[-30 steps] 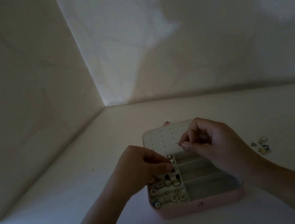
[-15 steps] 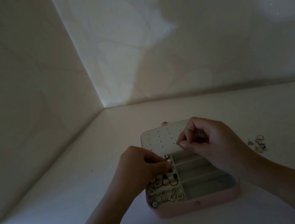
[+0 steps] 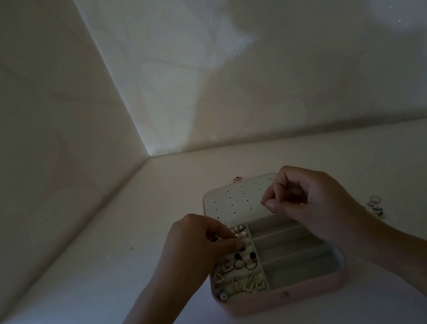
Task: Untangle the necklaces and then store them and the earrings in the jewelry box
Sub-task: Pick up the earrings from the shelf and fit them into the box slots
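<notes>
Reaching into the jewelry box [image 3: 301,293], left hand [image 3: 193,248] pinches an earring [image 3: 242,246]; right hand [image 3: 315,209] pinched, contents unclear.

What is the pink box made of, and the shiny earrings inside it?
The jewelry box looks like smooth, matte pink faux leather or plastic, with a metal snap in front. Its compartments seem lined with dull, soft grey fabric, maybe velvet. The earrings look like gold-toned metal, since they glint; any stones are too small to tell.
</notes>
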The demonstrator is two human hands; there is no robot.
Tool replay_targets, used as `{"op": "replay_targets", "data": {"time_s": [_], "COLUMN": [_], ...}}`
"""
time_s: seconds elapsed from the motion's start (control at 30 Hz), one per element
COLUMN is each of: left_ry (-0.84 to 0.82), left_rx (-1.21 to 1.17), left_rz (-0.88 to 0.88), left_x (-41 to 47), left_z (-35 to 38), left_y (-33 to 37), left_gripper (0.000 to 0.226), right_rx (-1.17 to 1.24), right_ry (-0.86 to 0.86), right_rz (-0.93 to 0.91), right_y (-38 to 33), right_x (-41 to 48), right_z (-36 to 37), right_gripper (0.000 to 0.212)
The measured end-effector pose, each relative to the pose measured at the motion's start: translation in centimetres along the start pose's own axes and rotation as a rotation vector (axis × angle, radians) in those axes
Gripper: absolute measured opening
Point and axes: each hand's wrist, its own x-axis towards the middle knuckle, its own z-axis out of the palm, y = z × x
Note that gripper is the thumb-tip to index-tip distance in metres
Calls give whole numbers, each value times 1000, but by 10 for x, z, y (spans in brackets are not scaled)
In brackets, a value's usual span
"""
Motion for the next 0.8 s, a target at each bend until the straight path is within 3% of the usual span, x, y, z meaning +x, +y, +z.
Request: {"op": "replay_targets", "data": {"time_s": [0.1, 0.23, 0.3, 0.57, 0.7, 0.8], "left_ry": [-2, -10, -23, -4, 22, 23], "left_rx": [12, 72, 95, 95, 112, 100], "left_rz": [14, 67, 107, 140, 150, 154], "left_x": [1, -1, -3, -2, -2, -1], "left_z": [0, -4, -6, -7, -7, -8], "left_y": [-3, -10, -13, -20, -20, -21], "left_gripper": [15, 15, 12, 10, 3, 11], "right_rx": [-58, -364, -468, -655, -701, -677], "right_ry": [-16, -198, -302, -519, -551, -554], "right_rz": [-29, -242, -323, -277, -273, -273], "right_y": [1, 1, 1, 3, 1, 1], "right_x": [-1, -7, -9, -10, -10, -8], "right_z": [0, 8, 13, 16, 18, 18], "right_gripper": [24, 17, 31, 53, 57, 58]}}
